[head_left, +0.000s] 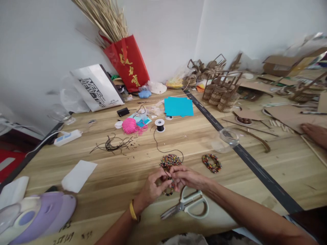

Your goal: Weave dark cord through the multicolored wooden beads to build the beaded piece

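Note:
My left hand (154,185) and my right hand (187,176) meet over the table, fingertips pinched close together on a dark cord. From them hangs a small beaded bracelet (168,194) with multicoloured round beads. Just beyond my fingers lies a heap of loose-looking coloured beads (170,160). The black cord (167,152) runs from near the beads back to a white spool (160,125) of black cord. Scissors with pale handles (189,204) rest below my right hand, blades pointing left. To the right sits a coil of beaded bracelets (212,163).
Cut black cords (112,144) and pink yarn (129,126) lie at left centre, with blue sheets (178,106) behind. A lilac device (51,212) stands front left. Wicker baskets (222,95), a glass dish (229,136) and another person's hand (315,133) are on the right.

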Available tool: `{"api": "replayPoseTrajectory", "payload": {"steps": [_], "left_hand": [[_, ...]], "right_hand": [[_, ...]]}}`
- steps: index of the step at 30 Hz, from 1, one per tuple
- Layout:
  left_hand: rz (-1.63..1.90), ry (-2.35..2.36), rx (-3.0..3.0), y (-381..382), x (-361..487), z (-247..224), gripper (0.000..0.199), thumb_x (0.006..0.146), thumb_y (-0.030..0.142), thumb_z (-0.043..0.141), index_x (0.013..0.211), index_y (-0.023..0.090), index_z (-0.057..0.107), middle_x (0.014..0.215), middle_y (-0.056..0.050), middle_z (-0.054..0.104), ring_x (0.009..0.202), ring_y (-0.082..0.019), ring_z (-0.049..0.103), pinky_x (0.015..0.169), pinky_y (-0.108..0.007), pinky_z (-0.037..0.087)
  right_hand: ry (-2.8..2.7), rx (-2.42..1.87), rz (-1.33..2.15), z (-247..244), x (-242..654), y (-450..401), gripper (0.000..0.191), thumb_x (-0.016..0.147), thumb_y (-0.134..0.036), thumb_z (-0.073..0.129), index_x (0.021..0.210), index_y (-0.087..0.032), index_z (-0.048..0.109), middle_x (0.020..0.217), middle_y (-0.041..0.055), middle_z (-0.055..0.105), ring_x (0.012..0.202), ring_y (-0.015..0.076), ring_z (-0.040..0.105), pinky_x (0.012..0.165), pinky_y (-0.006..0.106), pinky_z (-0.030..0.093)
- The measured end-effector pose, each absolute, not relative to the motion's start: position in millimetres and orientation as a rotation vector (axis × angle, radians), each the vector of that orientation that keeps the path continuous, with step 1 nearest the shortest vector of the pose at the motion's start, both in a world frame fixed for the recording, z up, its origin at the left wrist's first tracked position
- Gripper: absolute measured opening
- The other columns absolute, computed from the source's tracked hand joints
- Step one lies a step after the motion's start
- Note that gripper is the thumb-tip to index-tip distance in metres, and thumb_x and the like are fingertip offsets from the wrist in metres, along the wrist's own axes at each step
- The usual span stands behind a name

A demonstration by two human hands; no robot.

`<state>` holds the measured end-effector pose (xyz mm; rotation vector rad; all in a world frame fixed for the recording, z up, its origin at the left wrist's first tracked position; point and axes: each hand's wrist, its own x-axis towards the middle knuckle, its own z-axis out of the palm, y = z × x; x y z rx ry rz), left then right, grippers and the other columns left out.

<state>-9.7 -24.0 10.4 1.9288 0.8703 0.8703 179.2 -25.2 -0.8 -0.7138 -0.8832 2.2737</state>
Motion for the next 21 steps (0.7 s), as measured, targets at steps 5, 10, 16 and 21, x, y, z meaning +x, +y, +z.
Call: {"api": "replayPoseTrajectory", "payload": {"steps": [5,10,16,21], "left_hand": [[0.819,0.848,1.795,-23.8,-9.4,10.9,0.010,0.083,0.023,0.060,0.078,0.015,0.061,0.070,-0.002,0.060,0.067,-0.013,0.055,0.068,-0.025,0.043],[0.783,0.792,1.542,-19.5,-9.8,9.5,0.021,0.081,0.032,0.062,0.073,0.014,0.058,0.073,-0.004,0.059,0.067,-0.013,0.056,0.065,-0.025,0.044],[0.847,0.799,1.399,-16.3,-11.1,9.6,0.025,0.076,0.035,0.068,0.071,0.014,0.057,0.073,-0.003,0.058,0.069,-0.013,0.054,0.066,-0.024,0.043],[0.850,0.803,1.383,-16.6,-11.3,9.7,0.026,0.076,0.037,0.068,0.072,0.014,0.057,0.073,-0.002,0.057,0.068,-0.013,0.053,0.066,-0.024,0.043]], "right_hand": [[-0.934,-0.740,2.267,4.4,182.0,-25.6,0.032,0.073,-0.038,0.072,0.078,-0.014,0.052,0.067,0.0027,0.069,0.054,0.0101,0.066,0.051,0.017,0.052],[-1.031,-0.820,2.218,7.2,184.2,-22.9,0.034,0.072,-0.041,0.073,0.080,-0.014,0.054,0.066,-0.0004,0.066,0.054,0.0098,0.064,0.049,0.018,0.051],[-1.214,-0.898,1.980,7.6,184.6,-20.0,0.039,0.076,-0.049,0.067,0.084,-0.013,0.055,0.073,0.0012,0.064,0.051,0.0077,0.059,0.042,0.016,0.046],[-1.358,-0.892,1.855,8.4,183.7,-21.7,0.040,0.078,-0.051,0.065,0.089,-0.014,0.054,0.072,0.0003,0.060,0.053,0.0077,0.056,0.043,0.016,0.044]]}}
